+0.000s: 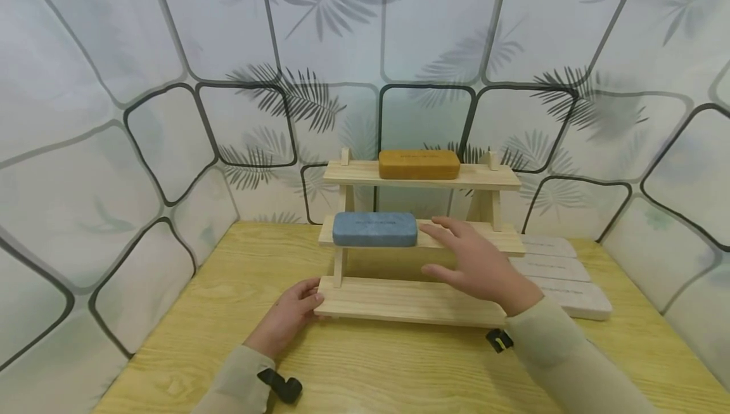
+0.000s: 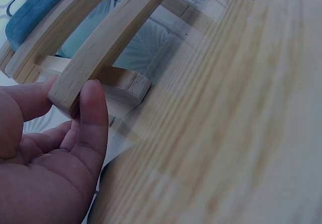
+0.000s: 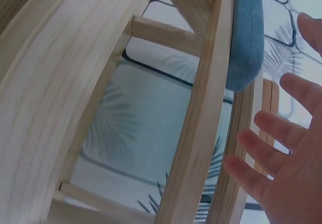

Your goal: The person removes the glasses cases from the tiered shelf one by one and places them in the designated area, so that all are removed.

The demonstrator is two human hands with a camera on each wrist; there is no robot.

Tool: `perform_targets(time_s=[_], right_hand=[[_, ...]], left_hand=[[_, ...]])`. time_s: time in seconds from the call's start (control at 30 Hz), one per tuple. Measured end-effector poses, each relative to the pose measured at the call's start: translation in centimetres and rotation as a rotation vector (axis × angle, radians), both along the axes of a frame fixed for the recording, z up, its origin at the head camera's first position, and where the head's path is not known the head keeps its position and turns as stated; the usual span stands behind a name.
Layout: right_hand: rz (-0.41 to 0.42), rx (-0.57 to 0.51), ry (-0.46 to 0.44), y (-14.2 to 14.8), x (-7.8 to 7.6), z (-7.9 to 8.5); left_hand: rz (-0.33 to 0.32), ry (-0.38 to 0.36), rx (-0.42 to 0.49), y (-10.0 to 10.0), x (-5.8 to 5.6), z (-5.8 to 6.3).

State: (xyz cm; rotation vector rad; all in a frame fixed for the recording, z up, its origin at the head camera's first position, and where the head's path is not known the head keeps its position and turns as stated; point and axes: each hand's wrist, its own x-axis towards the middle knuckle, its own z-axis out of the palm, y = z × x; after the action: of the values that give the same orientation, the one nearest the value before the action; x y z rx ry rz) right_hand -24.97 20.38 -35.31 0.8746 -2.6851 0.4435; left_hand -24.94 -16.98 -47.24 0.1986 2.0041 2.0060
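A three-tier wooden display shelf (image 1: 399, 300) stands on the table. My left hand (image 1: 293, 309) pinches the left end of its bottom board; in the left wrist view the thumb and a finger (image 2: 93, 108) lie on opposite faces of that board end. On the middle tier, toward the left, rests a blue glasses case (image 1: 375, 230). My right hand (image 1: 476, 262) is just right of this case with fingers spread, holding nothing. The right wrist view shows its fingertips apart from the blue case (image 3: 246, 43). An orange glasses case (image 1: 419, 165) lies on the top tier.
Three pale grey cases (image 1: 564, 293) lie in a row on the wood-grain table (image 1: 365, 376), right of the shelf and partly behind the right arm. Patterned cloth walls (image 1: 331, 14) enclose the back and both sides.
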Motion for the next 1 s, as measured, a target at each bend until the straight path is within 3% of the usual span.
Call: perform_targets(time_s=[0.5,1.0], right_hand=[[-0.016,0.029,-0.014,-4.1,-2.3,-0.1],[-0.069,0.105,-0.05,-7.1,-4.3,-0.1]], left_hand=[[0.033,0.003,-0.011,0.1,0.0,0.0],[0.011,0.011,-0.011,0.1,0.0,-0.3]])
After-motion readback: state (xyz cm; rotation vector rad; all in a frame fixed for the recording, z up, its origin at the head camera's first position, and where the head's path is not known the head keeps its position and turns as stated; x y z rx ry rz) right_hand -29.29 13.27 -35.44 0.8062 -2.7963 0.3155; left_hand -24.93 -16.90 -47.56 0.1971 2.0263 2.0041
